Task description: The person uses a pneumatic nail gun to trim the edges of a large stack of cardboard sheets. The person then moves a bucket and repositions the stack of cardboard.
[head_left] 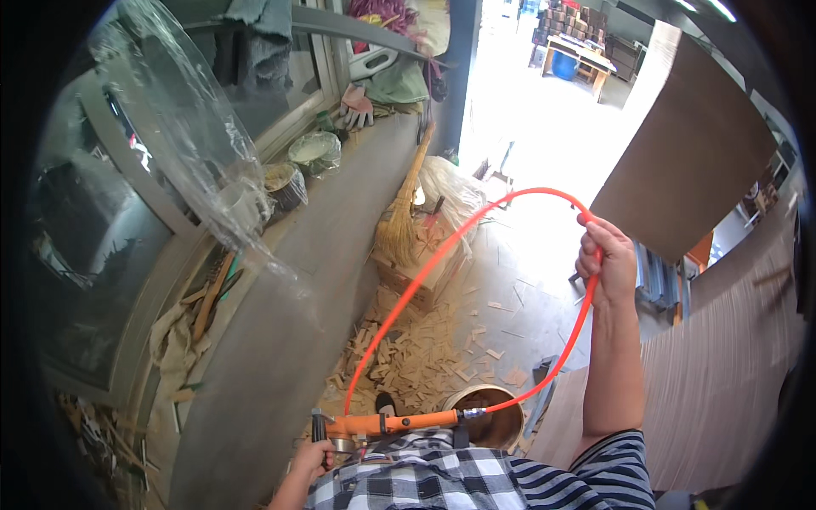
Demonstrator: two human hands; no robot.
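While the right hand, raised at the right, is closed around the orange hose, the left hand sits low near the lower edge of the head view, its fingers curled about a black handle; how tightly they are wrapped cannot be told. That handle stands at the left end of an orange tubular tool, which lies level across the front of a checked apron. From the silver fitting at the tool's right end, the hose climbs to the right hand, then arcs over and comes down to the tool's left part.

Just beyond the tool, a round bucket stands beside thin wood scraps strewn over the floor. A straw broom leans upright against a cardboard box. Along the ledge at the left are a glove and a plastic-wrapped container. At the right stands a large brown panel, and far off a blue barrel sits under a bench.
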